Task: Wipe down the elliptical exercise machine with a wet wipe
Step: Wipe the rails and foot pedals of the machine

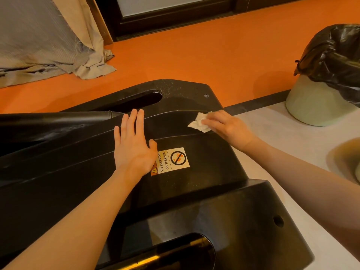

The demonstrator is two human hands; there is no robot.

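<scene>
Wiping hand: the right hand (pixel 228 126) presses a crumpled white wet wipe (pixel 198 122) against the black shroud of the elliptical machine (pixel 204 152), fingers curled over the wipe near the shroud's right edge.
Bracing hand: the left hand (pixel 134 141) lies flat on the shroud with straight fingers — grasping nothing, thumb beside the warning sticker.
Warning sticker (pixel 171 160): reads "NO STEPPING ON SURFACE" with a crossed-out footprint sign; it sits between the two hands, nearer the left.
Shroud surface: dusty specks show toward its far end, by a long slot (pixel 140 99).
Waste bin (pixel 319 102): pale, lined with a black bag (pixel 335 55) — stands at the right on a light floor mat (pixel 292 145).
Floor (pixel 194 55): orange.
Curtain (pixel 44 39): beige fabric bunches on the floor at the far left.
</scene>
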